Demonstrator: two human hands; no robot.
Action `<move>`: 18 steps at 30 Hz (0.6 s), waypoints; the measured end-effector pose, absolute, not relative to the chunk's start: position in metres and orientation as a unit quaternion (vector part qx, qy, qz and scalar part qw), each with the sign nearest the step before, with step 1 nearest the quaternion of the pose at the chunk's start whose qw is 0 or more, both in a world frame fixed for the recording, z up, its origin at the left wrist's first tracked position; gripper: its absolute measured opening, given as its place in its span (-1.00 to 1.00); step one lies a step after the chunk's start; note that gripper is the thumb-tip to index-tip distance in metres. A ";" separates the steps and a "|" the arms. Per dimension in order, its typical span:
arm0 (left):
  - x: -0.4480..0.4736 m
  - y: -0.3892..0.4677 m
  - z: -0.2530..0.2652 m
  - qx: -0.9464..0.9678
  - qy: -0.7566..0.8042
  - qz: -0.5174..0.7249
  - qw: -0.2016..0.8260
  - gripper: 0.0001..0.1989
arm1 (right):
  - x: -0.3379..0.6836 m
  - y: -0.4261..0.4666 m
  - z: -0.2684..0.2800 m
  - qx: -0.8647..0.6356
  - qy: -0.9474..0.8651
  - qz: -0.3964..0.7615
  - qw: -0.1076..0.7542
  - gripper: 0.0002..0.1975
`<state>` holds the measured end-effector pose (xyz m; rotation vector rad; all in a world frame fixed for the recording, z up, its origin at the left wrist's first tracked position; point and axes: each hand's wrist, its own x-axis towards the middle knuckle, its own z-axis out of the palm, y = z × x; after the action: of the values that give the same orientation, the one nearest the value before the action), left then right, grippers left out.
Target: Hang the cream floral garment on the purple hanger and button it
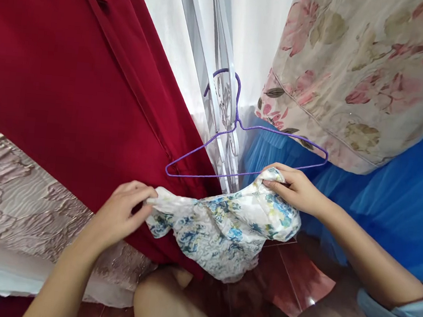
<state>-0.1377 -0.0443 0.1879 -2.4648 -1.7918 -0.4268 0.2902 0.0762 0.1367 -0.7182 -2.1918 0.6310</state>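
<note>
A white blouse with a blue and yellow floral print [223, 229] is stretched between my two hands. My left hand [132, 208] pinches its left shoulder edge, thumb and fingers closed on the cloth. At the other shoulder, my right hand [291, 186] grips the fabric near the sleeve. Just above the neckline, a purple hanger [201, 147] hangs by its hook from a white metal rack [222, 45]. The hanger's bottom bar passes close to my right fingers; whether they touch it I cannot tell. No part of the blouse is seen on the hanger.
Long red cloth [74, 65] drapes on the left, beside textured pinkish fabric [30, 211]. To the right hang a cream floral garment [353, 82] and blue tulle [398, 196]. White curtain [260, 43] is behind the rack. Below are reddish floor tiles [286, 275] and my bent knees.
</note>
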 end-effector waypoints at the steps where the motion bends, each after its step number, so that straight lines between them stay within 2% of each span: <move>1: -0.141 -0.039 0.197 -0.798 -0.589 -0.111 0.066 -0.74 | 0.289 0.074 0.137 -0.279 -0.851 0.251 0.367 -0.79; 4: -0.142 -0.020 0.217 -0.780 -0.603 -0.077 0.151 -0.65 | 0.285 0.071 0.138 -0.294 -0.838 0.266 0.375 -0.77; 7: -0.131 -0.001 0.227 -0.759 -0.620 -0.083 0.181 -0.58 | 0.285 0.069 0.139 -0.306 -0.826 0.280 0.383 -0.77; 10: -0.105 0.013 0.229 -0.765 -0.613 -0.133 0.146 -0.57 | 0.284 0.065 0.137 -0.305 -0.824 0.283 0.384 -0.79; 15: -0.045 0.018 0.223 -0.788 -0.535 -0.305 0.011 -0.69 | 0.275 0.055 0.132 -0.292 -0.831 0.286 0.378 -0.78; 18: -0.027 0.017 0.212 -0.755 -0.521 -0.397 0.016 -0.79 | 0.274 0.049 0.131 -0.274 -0.831 0.282 0.393 -0.73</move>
<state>-0.0272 0.0171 0.2125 -2.3486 -1.6217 -1.2353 0.2742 0.0493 0.1314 -0.6957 -2.1092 0.7147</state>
